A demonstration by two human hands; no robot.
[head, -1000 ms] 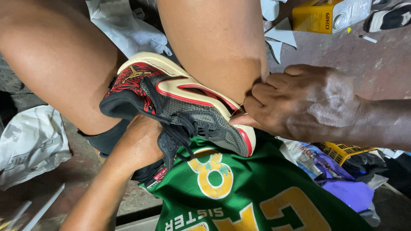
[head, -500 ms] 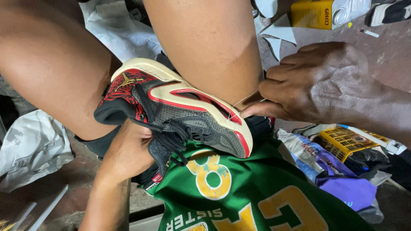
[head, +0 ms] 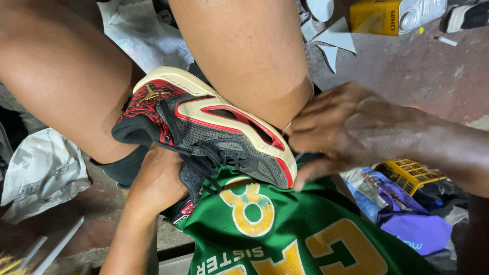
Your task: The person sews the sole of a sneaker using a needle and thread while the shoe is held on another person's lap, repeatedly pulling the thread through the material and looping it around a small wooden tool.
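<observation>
A grey, red and black sneaker (head: 214, 135) with a cream sole lies on its side, wedged between my two bare knees above my green jersey (head: 285, 234). My left hand (head: 158, 181) comes up from below and grips the sneaker at its laced opening, fingers hidden under the tongue. My right hand (head: 351, 132) reaches in from the right, its fingers pinched together against the toe end of the sole by my right knee. A thin pale thread (head: 288, 126) shows at its fingertips.
White plastic sheets (head: 41, 173) lie on the floor at left. A yellow tin (head: 382, 16) and white scraps (head: 333, 38) sit top right. A yellow crate (head: 412, 173) and purple and blue bags (head: 407, 224) lie at right.
My right hand first pulled away to the right of the toe, then came back to it with the fingers pinched. The sneaker and my left hand have stayed in place.
</observation>
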